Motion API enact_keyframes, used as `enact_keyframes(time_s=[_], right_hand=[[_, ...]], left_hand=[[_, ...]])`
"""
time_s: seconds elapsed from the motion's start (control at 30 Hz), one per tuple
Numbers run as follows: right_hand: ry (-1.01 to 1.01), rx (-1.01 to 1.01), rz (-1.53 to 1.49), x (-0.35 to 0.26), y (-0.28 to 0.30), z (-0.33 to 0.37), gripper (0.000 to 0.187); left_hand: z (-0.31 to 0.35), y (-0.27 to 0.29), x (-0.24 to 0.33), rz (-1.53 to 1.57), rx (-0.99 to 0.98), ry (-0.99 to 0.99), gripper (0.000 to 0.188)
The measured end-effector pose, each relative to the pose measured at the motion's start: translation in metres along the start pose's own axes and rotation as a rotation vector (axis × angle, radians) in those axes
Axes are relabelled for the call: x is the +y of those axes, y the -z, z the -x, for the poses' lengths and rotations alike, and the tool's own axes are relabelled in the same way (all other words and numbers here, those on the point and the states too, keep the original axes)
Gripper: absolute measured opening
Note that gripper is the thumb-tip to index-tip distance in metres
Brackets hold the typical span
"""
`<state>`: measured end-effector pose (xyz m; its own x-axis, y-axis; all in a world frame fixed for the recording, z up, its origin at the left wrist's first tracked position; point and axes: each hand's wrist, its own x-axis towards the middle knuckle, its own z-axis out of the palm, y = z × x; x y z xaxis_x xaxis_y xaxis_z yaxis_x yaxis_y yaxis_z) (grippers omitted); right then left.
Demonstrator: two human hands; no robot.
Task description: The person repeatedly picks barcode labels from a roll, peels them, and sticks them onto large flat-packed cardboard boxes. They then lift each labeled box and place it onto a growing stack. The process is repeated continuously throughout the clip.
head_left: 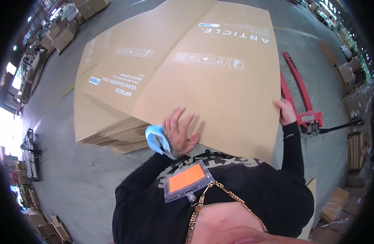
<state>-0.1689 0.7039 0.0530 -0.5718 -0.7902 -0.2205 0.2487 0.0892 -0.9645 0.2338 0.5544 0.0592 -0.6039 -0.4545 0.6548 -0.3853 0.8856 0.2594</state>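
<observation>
Right hand (287, 114) clamps the cardboard sheet (223, 93); left hand (179, 132), fingers apart, should support the edge beside it to limit bending.

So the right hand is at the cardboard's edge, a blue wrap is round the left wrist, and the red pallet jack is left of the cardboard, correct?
Wrong side: the red pallet jack is right of the cardboard, as the head view shows. The right hand and blue wrap are as you say.
</observation>
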Motion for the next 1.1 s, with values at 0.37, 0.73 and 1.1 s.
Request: enact_keyframes(time_s=[0.37,0.73,1.1], right_hand=[[0.34,-0.413,-0.318,-0.198,-0.147,0.051,0.047],[0.225,-1.263,-0.697,-0.315,-0.299,0.017,0.056],[-0.216,-0.654,-1.255,-0.16,-0.321,-0.319,0.085]], left_hand=[[-0.206,0.208,0.141,0.637,-0.495,-0.1,0.053],[-0.368,0.349,0.06,-0.921,-0.464,0.193,0.038],[-0.307,0.425,0.007,-0.479,-0.152,0.391,0.034]])
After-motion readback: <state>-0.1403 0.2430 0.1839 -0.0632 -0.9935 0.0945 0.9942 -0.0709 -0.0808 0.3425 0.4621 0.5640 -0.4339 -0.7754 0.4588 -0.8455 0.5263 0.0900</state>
